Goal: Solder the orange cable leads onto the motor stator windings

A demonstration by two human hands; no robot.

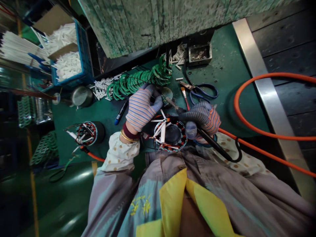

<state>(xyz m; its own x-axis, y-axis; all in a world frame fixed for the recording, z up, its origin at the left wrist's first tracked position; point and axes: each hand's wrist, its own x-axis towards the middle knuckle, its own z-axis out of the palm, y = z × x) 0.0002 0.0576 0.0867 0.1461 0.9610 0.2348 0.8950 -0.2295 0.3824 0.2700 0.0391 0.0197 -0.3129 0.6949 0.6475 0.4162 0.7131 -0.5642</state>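
Note:
My right hand [206, 120], in a striped knit glove, wraps round the black handle of a soldering iron [175, 106]. Its metal tip points up and left toward a small round dish [168, 93]. My left hand [143, 107], also gloved, is closed with its fingertips beside that dish; what they pinch, if anything, is hidden. Below and between the hands stands a motor stator [184, 131] with a dark centre, wound with orange and blue leads. White sleeves [163, 131] lie across its top. A green circuit-board stack [138, 80] lies just beyond my left hand.
Scissors [203, 92], a red brush [184, 97] and a blue marker [120, 113] lie around the hands. A second stator [86, 133] is at left. Blue bins [84, 56] hold white tubes. A metal tray [200, 54] stands behind; an orange cable [235, 95] loops at right.

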